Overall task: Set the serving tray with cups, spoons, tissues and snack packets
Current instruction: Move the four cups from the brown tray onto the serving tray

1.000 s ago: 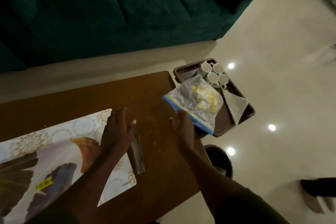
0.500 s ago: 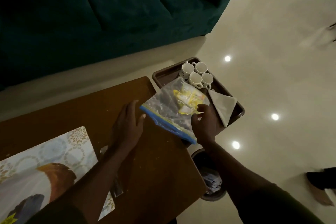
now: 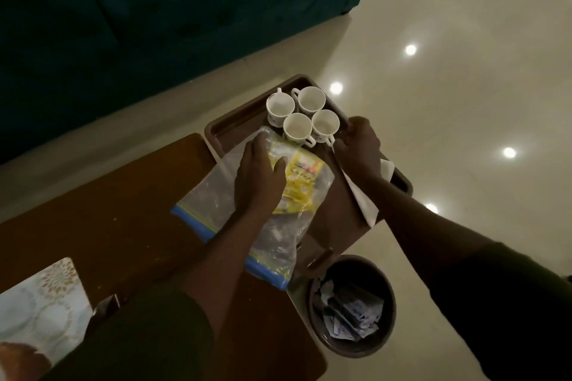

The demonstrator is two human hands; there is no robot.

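A brown wooden table [image 3: 117, 219] carries a patterned placemat [image 3: 40, 306] at its near left corner and the blue-edged end of a clear zip bag [image 3: 216, 195]. Just past the table's far right corner sits a brown serving tray [image 3: 235, 124]; whether it rests on the table cannot be told. On the tray stand four white cups [image 3: 305, 116] in a tight cluster, with a white tissue [image 3: 362, 201] along its right side. A round waste bin [image 3: 353, 306] stands on the glossy cream floor [image 3: 464, 102].
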